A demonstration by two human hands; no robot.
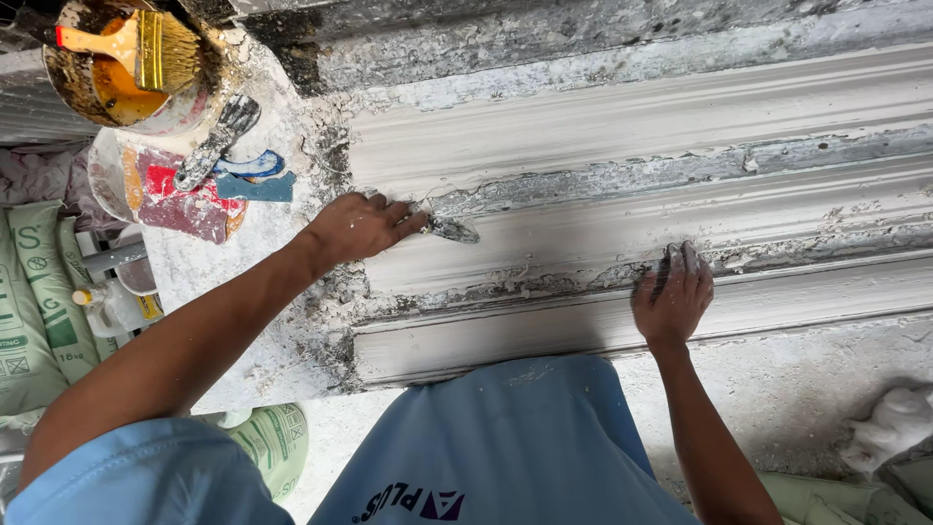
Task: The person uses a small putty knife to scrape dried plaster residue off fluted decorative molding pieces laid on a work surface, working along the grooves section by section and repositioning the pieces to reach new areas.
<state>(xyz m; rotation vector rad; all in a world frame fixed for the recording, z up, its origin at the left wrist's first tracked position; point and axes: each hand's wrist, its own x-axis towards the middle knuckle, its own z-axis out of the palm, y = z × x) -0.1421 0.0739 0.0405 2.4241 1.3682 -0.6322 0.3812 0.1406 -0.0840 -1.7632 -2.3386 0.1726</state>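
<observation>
Under the left hand (355,226) lies a long white plaster moulding (641,204) on the bench (777,389), and the fingers are clamped on a small scraper (449,229) whose blade touches the wet plaster. Off to the side, the right hand (673,297) presses a small pad (671,262) into a groove, fingers closed over it. To do this well, I think both tools should slide flat along the grooves, slow and steady, so no bumps stay.

Plaster-caked bench (777,389) w/ long white moulding (632,194), bucket (126,68), putty knife (216,141), rag (889,428)
</observation>
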